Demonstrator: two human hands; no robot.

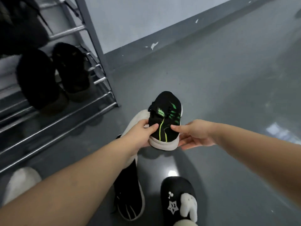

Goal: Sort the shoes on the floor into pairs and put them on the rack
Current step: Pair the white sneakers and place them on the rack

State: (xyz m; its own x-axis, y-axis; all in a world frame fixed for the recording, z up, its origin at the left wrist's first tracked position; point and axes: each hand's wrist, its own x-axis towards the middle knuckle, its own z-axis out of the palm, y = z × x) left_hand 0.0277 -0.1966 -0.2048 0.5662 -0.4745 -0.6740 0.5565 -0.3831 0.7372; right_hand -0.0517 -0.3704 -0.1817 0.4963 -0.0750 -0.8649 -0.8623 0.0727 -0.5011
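A glossy grey floor (211, 95) runs up to a pale wall with a chipped grey skirting, and it reflects a ceiling light near the bottom middle. At the left stands a metal shoe rack (104, 98) of chrome bars on a grey frame; its left side is cut off by the picture edge. On a middle tier sit two dark shoes (53, 75), side by side, blurred and too dark to show detail. Something black on the tier above them cannot be made out.

Just off the rack's front right corner, both hands hold a black sneaker (166, 118) with green stripes and a white sole above the floor, heel towards the camera. The left hand (138, 132) pinches the heel collar from the left, thumb on top; the right hand (195, 134) has its thumb on the collar and its fingers loosely spread beside the sole, so how firmly it grips is hard to say.

Under the left hand lies a pale shoe (138, 118), mostly hidden. Below the forearm a black shoe with white lines (130, 201) rests on the floor, partly covered. A black slipper with a star and plush charm (179, 198) is cropped at the bottom edge, and a white shoe (19, 181) at the lower left is blurred
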